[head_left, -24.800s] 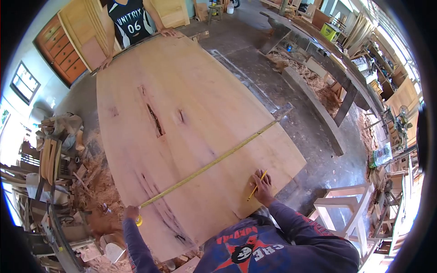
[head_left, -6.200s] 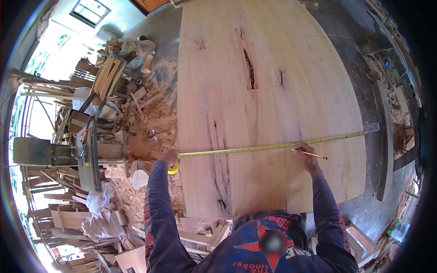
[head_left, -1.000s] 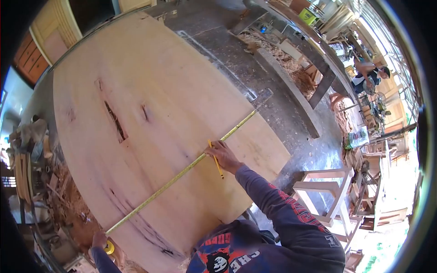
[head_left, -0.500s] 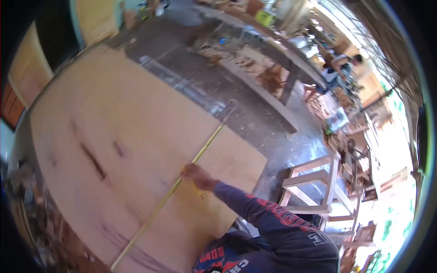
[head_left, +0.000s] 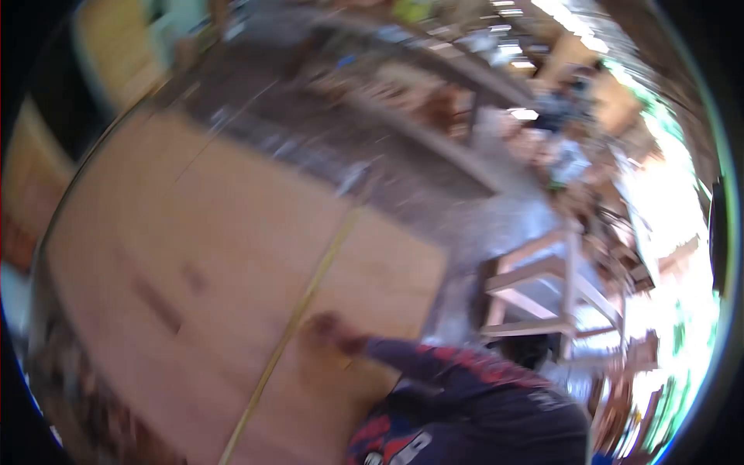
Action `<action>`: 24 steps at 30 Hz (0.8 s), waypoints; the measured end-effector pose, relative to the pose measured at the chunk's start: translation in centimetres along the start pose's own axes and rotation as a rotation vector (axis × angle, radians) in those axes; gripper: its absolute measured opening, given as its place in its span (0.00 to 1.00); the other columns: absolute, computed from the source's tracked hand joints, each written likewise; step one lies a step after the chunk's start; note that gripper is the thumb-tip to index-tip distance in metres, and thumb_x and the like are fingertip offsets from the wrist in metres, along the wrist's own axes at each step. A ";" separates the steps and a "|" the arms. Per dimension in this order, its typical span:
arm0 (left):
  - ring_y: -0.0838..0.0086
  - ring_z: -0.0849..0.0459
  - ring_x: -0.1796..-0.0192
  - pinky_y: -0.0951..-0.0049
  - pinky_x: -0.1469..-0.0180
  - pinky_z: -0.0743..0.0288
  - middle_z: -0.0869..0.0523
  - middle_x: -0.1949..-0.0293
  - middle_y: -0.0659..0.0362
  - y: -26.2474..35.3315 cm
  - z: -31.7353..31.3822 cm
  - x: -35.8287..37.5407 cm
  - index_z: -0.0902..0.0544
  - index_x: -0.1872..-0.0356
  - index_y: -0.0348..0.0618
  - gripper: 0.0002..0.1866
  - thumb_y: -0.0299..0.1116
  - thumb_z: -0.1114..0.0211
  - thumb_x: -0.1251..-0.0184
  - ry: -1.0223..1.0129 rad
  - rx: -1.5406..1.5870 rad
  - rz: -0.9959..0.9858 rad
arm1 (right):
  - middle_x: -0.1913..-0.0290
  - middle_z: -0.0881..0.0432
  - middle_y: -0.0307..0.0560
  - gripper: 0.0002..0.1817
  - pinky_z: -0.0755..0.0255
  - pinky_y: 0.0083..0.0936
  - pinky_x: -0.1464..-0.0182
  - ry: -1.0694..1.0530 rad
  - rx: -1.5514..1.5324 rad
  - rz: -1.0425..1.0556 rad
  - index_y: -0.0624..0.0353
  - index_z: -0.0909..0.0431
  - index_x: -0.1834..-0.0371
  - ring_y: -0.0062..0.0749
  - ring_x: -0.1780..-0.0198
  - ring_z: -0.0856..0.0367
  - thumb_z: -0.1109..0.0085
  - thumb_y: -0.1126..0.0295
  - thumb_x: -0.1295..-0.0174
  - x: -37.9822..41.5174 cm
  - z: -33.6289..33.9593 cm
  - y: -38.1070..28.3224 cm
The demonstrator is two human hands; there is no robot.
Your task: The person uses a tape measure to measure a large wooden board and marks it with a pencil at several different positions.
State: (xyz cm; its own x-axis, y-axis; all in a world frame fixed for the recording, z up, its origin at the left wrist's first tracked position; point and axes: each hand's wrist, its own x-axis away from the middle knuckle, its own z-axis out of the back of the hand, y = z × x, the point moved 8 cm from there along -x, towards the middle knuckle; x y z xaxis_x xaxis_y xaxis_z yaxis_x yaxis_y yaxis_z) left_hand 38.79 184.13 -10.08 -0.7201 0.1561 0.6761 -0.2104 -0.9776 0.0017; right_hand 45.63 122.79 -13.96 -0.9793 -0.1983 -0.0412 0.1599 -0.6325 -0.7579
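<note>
A large, pale wooden sheet [head_left: 178, 225] spreads out in front of me, with dark streaks on its surface. Across it runs a yellow tape measure [head_left: 273, 363], extended from the far edge down to the bottom of the view. My right hand [head_left: 335, 332] is just right of the tape, low over the sheet and smeared by motion. Its fingers look curled around a thin yellow pencil [head_left: 347, 364], of which only a faint bit shows below the hand. A dark sleeve with red print covers that arm. My left hand is out of view.
Right of the sheet stands a wooden frame with legs [head_left: 570, 287]. Beyond the far edge is a long, low wooden bench [head_left: 422, 139] with shavings about it. A blurred person [head_left: 562, 105] is at the far right. Pale panels [head_left: 116, 54] lean at the left.
My right hand has come off the tape and moved slightly down, to the tape's right side. The view has swung and blurred, and the tape runs more steeply across it.
</note>
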 end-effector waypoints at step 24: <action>0.55 0.15 0.58 0.62 0.55 0.20 0.16 0.60 0.51 -4.2 -12.4 6.5 0.17 0.68 0.42 0.06 0.26 0.39 0.48 -0.030 0.117 -0.079 | 0.46 0.21 0.53 0.14 0.32 0.42 0.44 0.143 0.424 0.378 0.56 0.23 0.52 0.49 0.44 0.25 0.41 0.77 0.43 -0.8 4.6 -10.4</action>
State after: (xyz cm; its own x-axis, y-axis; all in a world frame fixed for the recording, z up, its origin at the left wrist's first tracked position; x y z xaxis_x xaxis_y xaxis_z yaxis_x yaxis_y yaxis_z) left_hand 26.83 190.98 -14.82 -0.6839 0.2310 0.6920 -0.1862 -0.9724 0.1406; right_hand 45.34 126.14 -3.03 -0.8469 -0.3840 -0.3679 0.5084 -0.7877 -0.3479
